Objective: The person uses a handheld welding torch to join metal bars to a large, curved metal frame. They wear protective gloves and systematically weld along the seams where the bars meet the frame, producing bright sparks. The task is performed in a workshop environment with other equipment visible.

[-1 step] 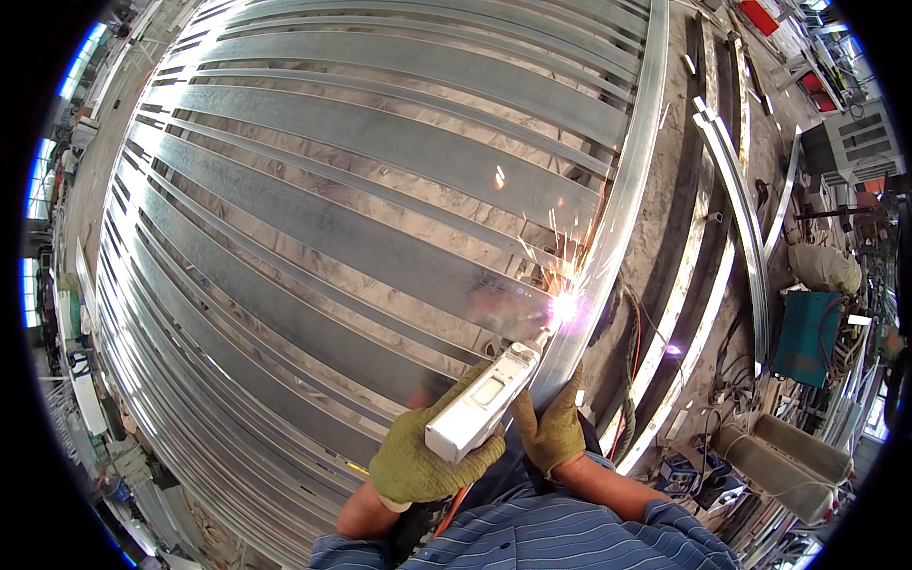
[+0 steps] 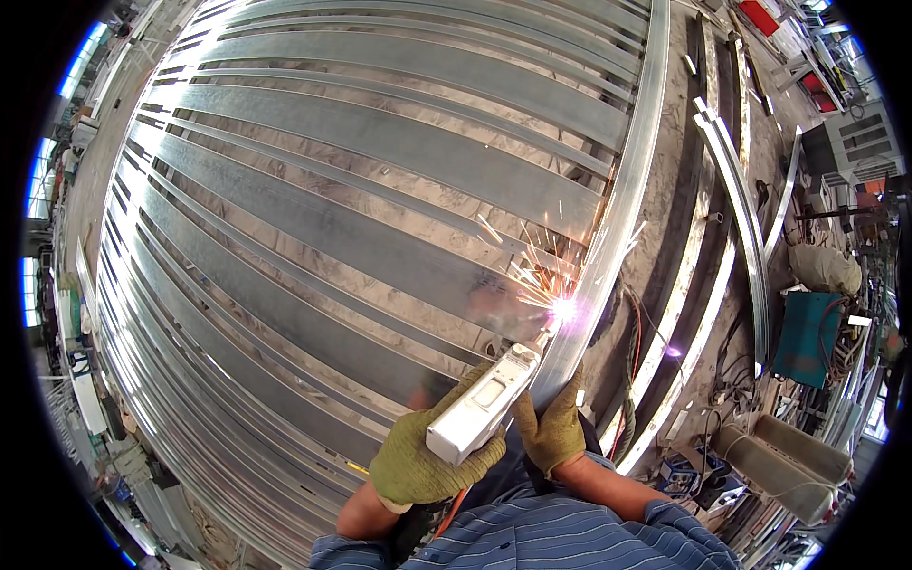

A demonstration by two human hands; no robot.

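Note:
My left hand [image 2: 418, 463], in a green work glove, grips a white box-shaped handheld welder [image 2: 481, 403]. Its nozzle points up and right to a bright white-purple arc [image 2: 563, 310], from which orange sparks fan out. The arc burns where a wide flat steel slat [image 2: 380, 236] meets the long silvery steel side rail [image 2: 622, 214]. Gloved the same way, my right hand [image 2: 551, 429] grasps the near end of that rail, thumb on one side and fingers on the other. Glare hides the seam itself.
Wide and narrow slats run leftward across the large frame, above a dusty floor. To the right lie long rusty-white beams [image 2: 698, 256], bent metal strips [image 2: 736, 180], a teal box [image 2: 806, 337] and cables. Two grey-brown rectangular channels [image 2: 784, 465] lie at lower right.
The sparks spread in a different, wider fan, and a drop of sparks farther up over the slats is gone. Both hands and the welder stay practically in place.

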